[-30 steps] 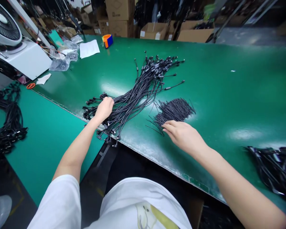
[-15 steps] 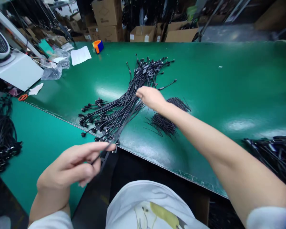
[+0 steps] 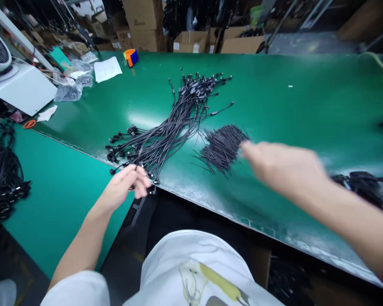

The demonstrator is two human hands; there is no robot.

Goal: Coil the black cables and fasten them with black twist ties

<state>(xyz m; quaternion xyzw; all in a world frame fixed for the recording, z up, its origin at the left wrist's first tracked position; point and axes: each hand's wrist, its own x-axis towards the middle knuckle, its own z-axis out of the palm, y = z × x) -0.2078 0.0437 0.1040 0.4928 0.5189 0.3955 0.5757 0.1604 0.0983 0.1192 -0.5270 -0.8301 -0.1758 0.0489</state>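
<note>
Left hand (image 3: 126, 187) pinches connector ends of the cable bundle (image 3: 166, 127) at the table's (image 3: 290, 106) near edge. Right hand (image 3: 284, 168), blurred, grip indeterminate, hovers beside the tie pile (image 3: 221, 146); open green surface beyond.

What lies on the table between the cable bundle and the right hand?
In the head view, a pile of black ties lies between the cable bundle and the right hand.
</note>
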